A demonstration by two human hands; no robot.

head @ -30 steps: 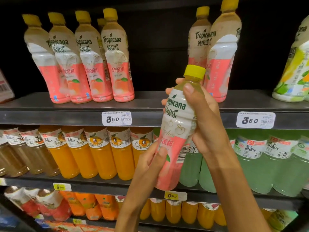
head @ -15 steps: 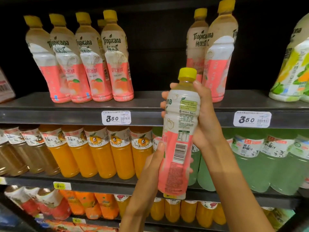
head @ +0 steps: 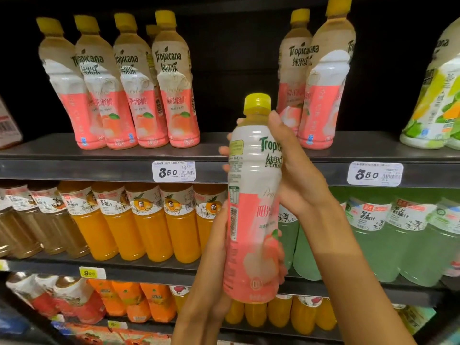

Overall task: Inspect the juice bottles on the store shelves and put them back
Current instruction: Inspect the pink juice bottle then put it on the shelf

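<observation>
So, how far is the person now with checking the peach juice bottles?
Done: one peach Tropicana bottle is off the top shelf, where a gap shows between two bottle groups. In hand: the right hand grips its upper part and the left hand its lower part, logo and barcode both visible. Left: put it back in the gap.

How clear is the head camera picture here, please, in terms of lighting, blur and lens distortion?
Head view: wide-angle bending leans the peach bottles on the top shelf outward; the back of that shelf is nearly black; the held bottle is well lit, its lower label slightly smeared by motion blur; both the left hand and right hand look fairly sharp; price tags read clearly.
</observation>
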